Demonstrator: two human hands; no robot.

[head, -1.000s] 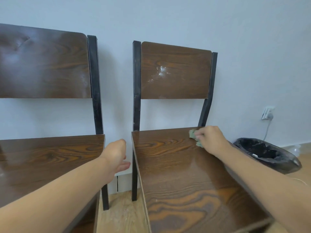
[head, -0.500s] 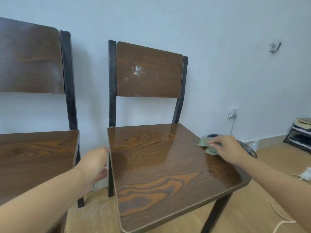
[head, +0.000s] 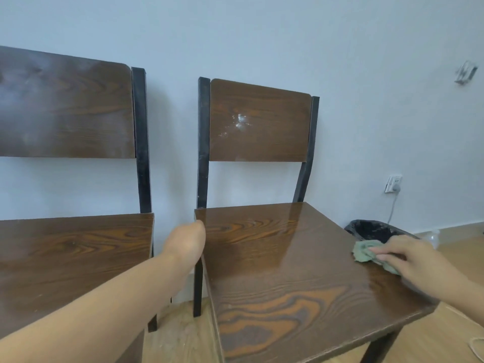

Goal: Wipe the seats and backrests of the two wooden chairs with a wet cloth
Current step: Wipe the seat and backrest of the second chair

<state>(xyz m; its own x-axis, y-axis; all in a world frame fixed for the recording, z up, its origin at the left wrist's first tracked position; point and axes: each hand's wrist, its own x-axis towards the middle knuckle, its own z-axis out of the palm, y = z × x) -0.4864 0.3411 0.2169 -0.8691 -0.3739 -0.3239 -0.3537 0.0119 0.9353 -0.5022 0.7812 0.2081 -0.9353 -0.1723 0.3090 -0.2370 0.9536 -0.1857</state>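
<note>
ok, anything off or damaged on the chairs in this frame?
Yes: the right chair's backrest carries a whitish, flaky patch near its centre, either residue or worn finish; I cannot tell which. The left chair's backrest looks hazy. The green cloth hangs slightly past the seat's right edge.

1. Illumination: soft, even, moderately bright; cool cast on the wall (head: pixel 288 35).
2. Source: not in view; possibly from above and to the right, judging by the reflections.
3. Glare: a pale vertical sheen runs down the right seat (head: pixel 288 247) near its rear edge; small bright specks on the right backrest (head: pixel 262 121); a hazy whitish patch on the left backrest (head: pixel 62 106).
4. Shadows: faint and diffuse, falling on the wall beside the black frame posts.
5. Blur: the right hand (head: pixel 416 260) and cloth (head: pixel 366 254) are slightly smeared; the left hand (head: pixel 186 242) is soft-edged.
6. Distortion: wide-angle bowing; chair posts lean and edges curve towards the picture's borders.
</note>
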